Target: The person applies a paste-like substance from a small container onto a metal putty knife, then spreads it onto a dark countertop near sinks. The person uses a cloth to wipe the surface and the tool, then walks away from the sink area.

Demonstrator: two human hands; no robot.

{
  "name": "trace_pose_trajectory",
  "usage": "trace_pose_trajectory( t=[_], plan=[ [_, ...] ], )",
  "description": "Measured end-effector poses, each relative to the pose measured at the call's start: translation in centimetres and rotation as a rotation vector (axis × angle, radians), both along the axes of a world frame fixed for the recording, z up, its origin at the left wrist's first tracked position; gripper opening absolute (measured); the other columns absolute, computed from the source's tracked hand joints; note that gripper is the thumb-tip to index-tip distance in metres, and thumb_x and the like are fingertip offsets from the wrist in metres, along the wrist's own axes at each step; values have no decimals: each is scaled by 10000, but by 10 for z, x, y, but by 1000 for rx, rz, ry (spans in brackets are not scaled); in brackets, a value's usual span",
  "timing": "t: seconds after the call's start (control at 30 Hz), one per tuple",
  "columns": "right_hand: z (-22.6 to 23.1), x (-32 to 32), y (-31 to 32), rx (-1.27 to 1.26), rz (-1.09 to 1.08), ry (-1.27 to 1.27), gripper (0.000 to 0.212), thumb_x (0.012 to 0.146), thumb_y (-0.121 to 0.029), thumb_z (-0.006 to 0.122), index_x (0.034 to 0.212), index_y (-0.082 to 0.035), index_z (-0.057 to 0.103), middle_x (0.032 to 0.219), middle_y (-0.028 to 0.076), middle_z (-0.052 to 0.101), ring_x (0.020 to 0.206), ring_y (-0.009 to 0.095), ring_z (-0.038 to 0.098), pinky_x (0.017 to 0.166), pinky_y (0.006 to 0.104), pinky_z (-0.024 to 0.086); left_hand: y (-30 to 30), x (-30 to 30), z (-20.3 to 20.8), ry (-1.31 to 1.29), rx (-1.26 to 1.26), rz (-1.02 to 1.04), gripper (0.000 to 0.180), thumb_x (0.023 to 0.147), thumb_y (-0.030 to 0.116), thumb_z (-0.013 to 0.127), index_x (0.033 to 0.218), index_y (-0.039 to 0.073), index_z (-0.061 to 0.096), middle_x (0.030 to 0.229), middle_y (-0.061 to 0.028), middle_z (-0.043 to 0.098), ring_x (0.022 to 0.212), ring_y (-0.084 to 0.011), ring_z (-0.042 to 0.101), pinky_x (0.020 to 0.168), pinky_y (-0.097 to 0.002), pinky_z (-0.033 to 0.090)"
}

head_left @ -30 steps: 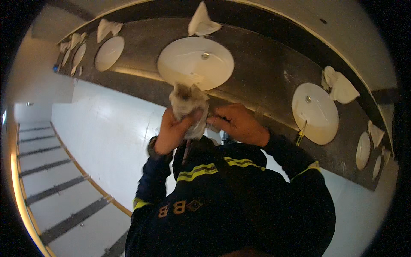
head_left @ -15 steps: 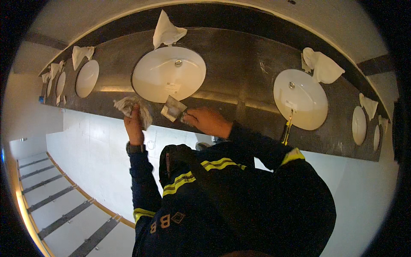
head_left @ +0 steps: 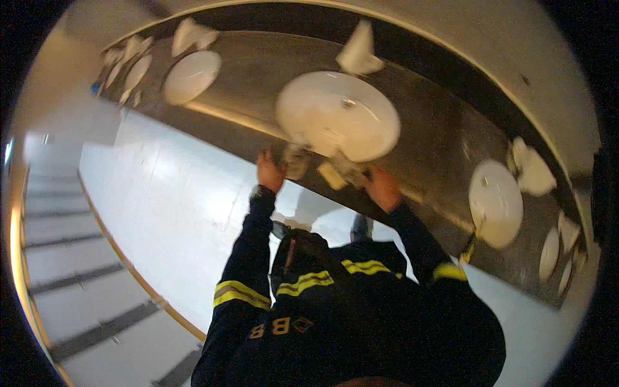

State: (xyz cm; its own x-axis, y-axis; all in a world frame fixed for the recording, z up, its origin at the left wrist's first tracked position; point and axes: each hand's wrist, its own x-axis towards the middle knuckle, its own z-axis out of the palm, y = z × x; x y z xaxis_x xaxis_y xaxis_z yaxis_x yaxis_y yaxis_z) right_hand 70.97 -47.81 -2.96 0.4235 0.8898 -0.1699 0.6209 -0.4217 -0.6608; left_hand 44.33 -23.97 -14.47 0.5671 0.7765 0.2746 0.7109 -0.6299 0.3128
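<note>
Seemingly crumpled cloth (head_left: pixel 295 161) in hands (head_left: pixel 269 171), round white basin (head_left: pixel 336 115)

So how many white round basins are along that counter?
6 basins: two on the left, one in the middle, three on the right; the blurred ends may hide more.

Dark counter (head_left: pixel 445 138) between the white basin (head_left: pixel 338 116) and the right basin (head_left: pixel 495 203): bare, passable. Near edge of the white basin is crowded: left hand (head_left: pixel 269 173), crumpled cloth (head_left: pixel 296 161), pale pad (head_left: pixel 332 175), right hand (head_left: pixel 382 187) close together. Folded paper (head_left: pixel 358 51) stands behind the basin.
</note>
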Motion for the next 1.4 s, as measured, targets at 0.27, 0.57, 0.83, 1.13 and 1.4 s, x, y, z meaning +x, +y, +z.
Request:
trace_pose_trajectory(
  t=[0.27, 0.57, 0.83, 1.13, 1.4],
  plan=[
    [23, -99, 6, -380, 532, -184, 277, 819, -306, 581, 785, -35, 624, 736, 204, 614, 735, 395, 595, 689, 483, 469, -57, -250, 42, -203, -344, 182, 473, 819, 160, 602, 1240, -10, 468, 1182, -231, 518, 1122, -379, 481, 958, -418, 397],
    [-55, -167, 42, -1340, 966, 285, 282, 728, -293, 664, 880, -55, 648, 855, 125, 624, 774, 268, 582, 699, 428, 448, -251, -587, -75, 204, -1713, 758, 445, 917, 412, 385, 1075, 55, 600, 1003, -165, 635, 976, -314, 585, 846, -435, 453],
    [-121, -223, 170, -966, 944, 338, 481, 771, -322, 652, 1144, -27, 578, 1170, 147, 591, 1064, 280, 541, 910, 423, 412, -116, -621, -67, -675, -1438, 1273, 422, 907, 385, 397, 1072, 55, 602, 1000, -161, 636, 964, -305, 590, 830, -430, 460],
    [-190, -366, 434, -947, 1552, 232, 429, 824, -218, 600, 1190, -3, 540, 1208, 162, 575, 1069, 264, 552, 922, 392, 428, 68, -645, -64, -756, -1427, 1204, 397, 895, 355, 410, 1068, 56, 604, 996, -156, 636, 951, -296, 596, 812, -424, 467],
    [-135, -469, 634, -1175, 1603, 141, 418, 847, -277, 560, 1179, -23, 544, 1169, 160, 578, 1017, 287, 559, 874, 388, 437, 184, -758, -37, -936, -1288, 1489, 376, 885, 328, 422, 1065, 56, 607, 993, -151, 637, 939, -287, 601, 795, -418, 474]
  ],
)
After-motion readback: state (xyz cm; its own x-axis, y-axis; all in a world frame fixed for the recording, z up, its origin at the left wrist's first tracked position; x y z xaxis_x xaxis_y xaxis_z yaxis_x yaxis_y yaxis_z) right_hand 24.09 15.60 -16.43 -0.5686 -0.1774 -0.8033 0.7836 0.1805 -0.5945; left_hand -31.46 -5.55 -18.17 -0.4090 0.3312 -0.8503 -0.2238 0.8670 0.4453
